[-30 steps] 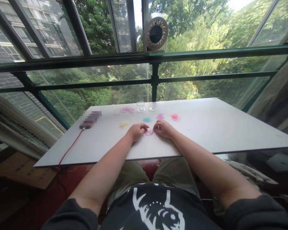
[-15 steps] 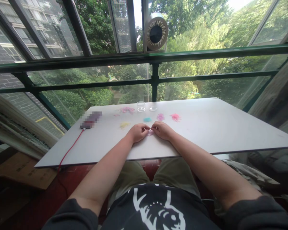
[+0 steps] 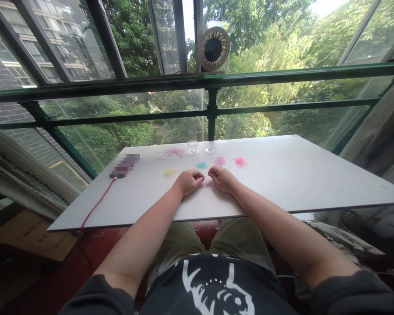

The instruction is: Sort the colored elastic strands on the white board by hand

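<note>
My left hand [image 3: 189, 182] rests on the white table with thumb and fingertips closed together; anything between them is too small to make out. Opposite it, my right hand [image 3: 222, 178] is also curled, its fingertips pinched, and what they hold is hidden. A small pale pink pile [image 3: 206, 182] of fine pieces lies between and just below the fingertips. Just beyond the hands are a teal pile [image 3: 202, 165] and a purple pile [image 3: 219, 161]. A bright pink pile [image 3: 240, 162] is farther right, and a yellow pile [image 3: 170, 173] sits left of my left hand.
The white table [image 3: 298, 175] stands against a green railing [image 3: 134, 82]. Near its back edge are a clear cup [image 3: 193, 147], a clear lid-like disc [image 3: 209, 150] and a scattered pink-purple pile [image 3: 174, 152]. A blurred-out device [image 3: 124, 166] trails a red cable [image 3: 98, 202]. A round fan [image 3: 214, 47] is above the railing.
My fingertips have drawn slightly apart, so the gap between the two hands is wider. More of the pale pink pile shows between them. The other piles have stayed in place.
</note>
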